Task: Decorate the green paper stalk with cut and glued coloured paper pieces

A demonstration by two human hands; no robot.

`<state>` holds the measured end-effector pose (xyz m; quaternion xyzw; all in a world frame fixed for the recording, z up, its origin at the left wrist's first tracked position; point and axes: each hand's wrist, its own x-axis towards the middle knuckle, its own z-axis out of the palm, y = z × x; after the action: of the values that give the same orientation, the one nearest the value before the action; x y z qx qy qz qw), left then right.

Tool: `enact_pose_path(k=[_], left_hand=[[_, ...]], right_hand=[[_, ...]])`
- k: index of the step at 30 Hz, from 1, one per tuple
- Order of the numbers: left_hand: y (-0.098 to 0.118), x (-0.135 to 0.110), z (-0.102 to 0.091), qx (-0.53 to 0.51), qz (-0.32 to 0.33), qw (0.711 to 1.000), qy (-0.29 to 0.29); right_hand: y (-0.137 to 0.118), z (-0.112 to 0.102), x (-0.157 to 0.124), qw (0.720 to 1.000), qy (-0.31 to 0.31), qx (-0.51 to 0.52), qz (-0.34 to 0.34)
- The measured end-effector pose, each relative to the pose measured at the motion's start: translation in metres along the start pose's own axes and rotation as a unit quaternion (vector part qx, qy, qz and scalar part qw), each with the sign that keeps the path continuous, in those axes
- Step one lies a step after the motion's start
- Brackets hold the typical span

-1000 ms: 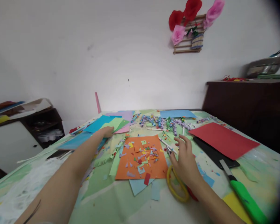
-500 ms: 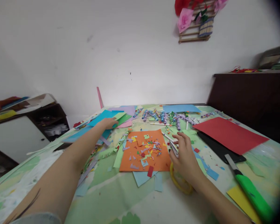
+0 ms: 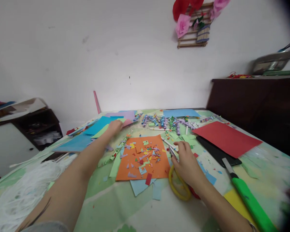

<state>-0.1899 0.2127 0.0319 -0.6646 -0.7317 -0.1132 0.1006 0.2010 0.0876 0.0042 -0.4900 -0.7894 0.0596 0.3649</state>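
Observation:
My left hand [image 3: 115, 126] reaches over the coloured paper at the back left. Its fingers are bent and blurred, closed on a piece of pink paper [image 3: 128, 122] that sticks out to the right. A light green sheet [image 3: 102, 131] lies under that wrist, over blue sheets [image 3: 73, 143]. My right hand [image 3: 185, 161] is closed around the middle of a pair of scissors with yellow handles [image 3: 180, 187]. The blades point away from me, beside a white pen [image 3: 168, 144]. Between my hands lies an orange sheet [image 3: 125, 167] scattered with paper scraps.
Curled paper strips [image 3: 163, 121] line the back of the table. A red sheet [image 3: 228, 138] covers part of a black board [image 3: 211, 149] at right. Closer stands out a green-handled utility knife [image 3: 250, 203] with its blade exposed. White shredded paper [image 3: 26, 190] lies at left.
The view has turned slightly right. My left hand has shifted on the paper pile; the light green sheet now lies further left and the pink paper looks raised. My right hand stays at the scissors.

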Motion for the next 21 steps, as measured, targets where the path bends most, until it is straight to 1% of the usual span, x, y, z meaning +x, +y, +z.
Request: enact_pose_path(k=[3,5,8,10,13,16,18,20,21], left_hand=[[-0.012,0.015,-0.025,-0.002,-0.093,0.995,0.039],[-0.021,0.022,-0.045,-0.008,-0.138,0.988,0.062],[-0.034,0.025,-0.074,-0.018,-0.183,0.977,0.108],[-0.038,0.023,-0.092,-0.023,-0.194,0.970,0.143],[-0.036,0.016,-0.116,-0.023,-0.177,0.966,0.186],[-0.025,0.007,-0.138,-0.014,-0.137,0.967,0.213],[-0.014,-0.003,-0.149,0.000,-0.104,0.968,0.227],[0.001,-0.015,-0.159,0.075,-0.013,0.963,0.259],[0.009,-0.022,-0.163,0.087,0.011,0.964,0.252]], right_hand=[[-0.002,0.000,-0.001,1.000,-0.015,-0.004,-0.004],[-0.003,-0.001,-0.001,0.999,-0.032,0.000,0.000],[-0.003,-0.001,-0.001,0.999,-0.050,0.003,0.011],[-0.003,-0.001,-0.001,0.998,-0.059,0.001,0.016],[-0.003,-0.002,0.001,0.998,-0.063,-0.004,0.021],[-0.003,-0.006,0.004,0.998,-0.059,-0.019,0.029],[-0.002,-0.008,0.006,0.994,-0.089,-0.041,0.038],[-0.001,-0.010,0.007,0.987,-0.140,-0.064,0.040],[0.000,-0.010,0.008,0.983,-0.165,-0.072,0.039]])
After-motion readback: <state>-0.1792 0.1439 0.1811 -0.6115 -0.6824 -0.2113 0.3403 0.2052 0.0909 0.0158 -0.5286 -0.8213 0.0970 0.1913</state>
